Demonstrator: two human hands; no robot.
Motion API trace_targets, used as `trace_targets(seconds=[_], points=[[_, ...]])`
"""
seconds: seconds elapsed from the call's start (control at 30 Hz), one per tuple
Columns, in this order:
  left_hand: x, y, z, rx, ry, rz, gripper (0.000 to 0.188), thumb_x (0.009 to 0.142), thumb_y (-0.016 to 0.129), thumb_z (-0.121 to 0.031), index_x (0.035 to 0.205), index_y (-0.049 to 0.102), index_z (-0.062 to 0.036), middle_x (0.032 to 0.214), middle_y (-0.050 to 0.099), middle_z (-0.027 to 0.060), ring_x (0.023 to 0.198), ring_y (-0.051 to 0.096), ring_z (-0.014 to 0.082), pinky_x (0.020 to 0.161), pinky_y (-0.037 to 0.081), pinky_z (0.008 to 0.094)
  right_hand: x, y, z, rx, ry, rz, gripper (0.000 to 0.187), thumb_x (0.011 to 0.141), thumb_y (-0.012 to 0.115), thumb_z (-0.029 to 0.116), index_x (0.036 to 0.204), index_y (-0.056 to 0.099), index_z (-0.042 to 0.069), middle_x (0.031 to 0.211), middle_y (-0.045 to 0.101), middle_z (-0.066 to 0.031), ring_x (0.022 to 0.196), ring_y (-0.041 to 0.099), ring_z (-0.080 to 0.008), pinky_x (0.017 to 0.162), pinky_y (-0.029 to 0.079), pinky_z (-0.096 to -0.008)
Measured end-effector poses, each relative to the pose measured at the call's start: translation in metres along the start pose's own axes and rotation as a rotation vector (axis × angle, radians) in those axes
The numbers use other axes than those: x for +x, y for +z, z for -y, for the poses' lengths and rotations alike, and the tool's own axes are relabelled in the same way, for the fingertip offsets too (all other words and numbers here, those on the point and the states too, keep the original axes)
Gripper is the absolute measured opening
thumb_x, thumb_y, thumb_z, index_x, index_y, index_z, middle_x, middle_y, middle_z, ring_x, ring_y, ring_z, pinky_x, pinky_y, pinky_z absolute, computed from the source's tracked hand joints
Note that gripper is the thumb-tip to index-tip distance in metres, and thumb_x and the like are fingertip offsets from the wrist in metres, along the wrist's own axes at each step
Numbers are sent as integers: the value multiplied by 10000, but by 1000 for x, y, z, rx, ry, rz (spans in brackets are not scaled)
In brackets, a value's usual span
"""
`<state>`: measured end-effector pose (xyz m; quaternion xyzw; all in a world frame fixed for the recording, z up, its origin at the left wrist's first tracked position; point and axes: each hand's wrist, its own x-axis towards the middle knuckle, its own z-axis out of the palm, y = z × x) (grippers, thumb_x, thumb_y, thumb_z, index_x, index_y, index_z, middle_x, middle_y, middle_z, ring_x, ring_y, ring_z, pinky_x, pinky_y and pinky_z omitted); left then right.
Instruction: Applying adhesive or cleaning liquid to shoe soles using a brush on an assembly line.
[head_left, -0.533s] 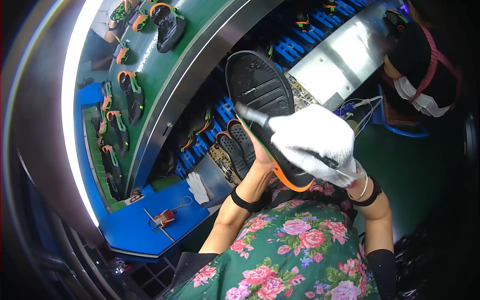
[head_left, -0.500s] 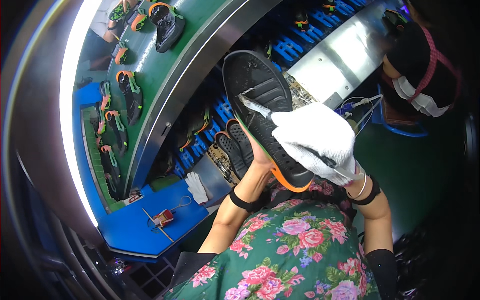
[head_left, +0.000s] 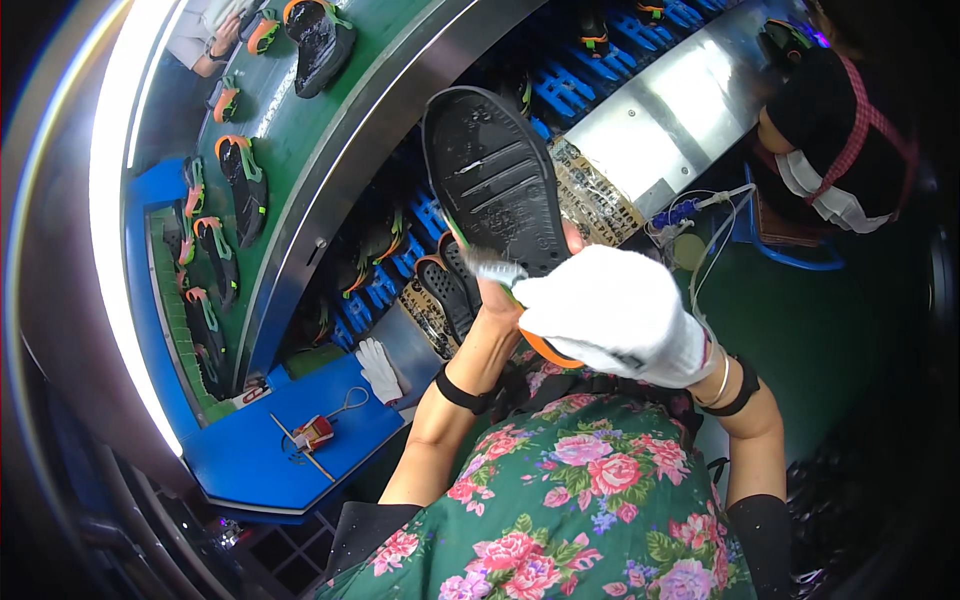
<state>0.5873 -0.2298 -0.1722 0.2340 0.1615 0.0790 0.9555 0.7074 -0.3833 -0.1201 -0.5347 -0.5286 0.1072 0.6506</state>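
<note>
A black shoe sole [head_left: 492,165], with an orange rim at its near end, is held tilted before me, its wet-looking inner face up. My bare left hand [head_left: 496,308] is closed around its side from below, with a fingertip showing at the far edge. My right hand [head_left: 618,312], in a white knitted glove, is closed on a brush [head_left: 495,268]. The brush's pale bristles lie at the sole's left edge, near my left fingers. The glove hides most of the brush handle and the sole's near end.
Left, a green conveyor [head_left: 290,150] carries several shoe parts. Black perforated soles [head_left: 440,285] lie behind my left hand. A white glove [head_left: 378,370] and a small red object [head_left: 314,432] rest on a blue table [head_left: 240,462]. At right, a person [head_left: 825,130] sits beside a metal plate [head_left: 665,130].
The brush has moved from the middle of the sole toward its left edge and nearer to me. The sole has shifted slightly up and left in view.
</note>
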Motion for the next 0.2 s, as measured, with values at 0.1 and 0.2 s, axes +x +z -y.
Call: trace_targets(seconds=[0.1,0.2], points=[[3,11,-8,145,18,-10,952,886,363,-893,1212,587,-27,1001,659,157,852,655,214,709,556,353,8,-13,-3,29,52,-53,270,736,854,11,997,795,54,989,788,-108,826,740,-260,727,585,-368],[-2,4,-2,-32,99,-281,964,921,357,-858,1379,568,-35,1134,673,168,966,666,215,820,578,363,12,-22,-7,-114,33,-80,308,751,858,25,1046,801,91,1052,786,-126,896,749,-293,795,595,-368]])
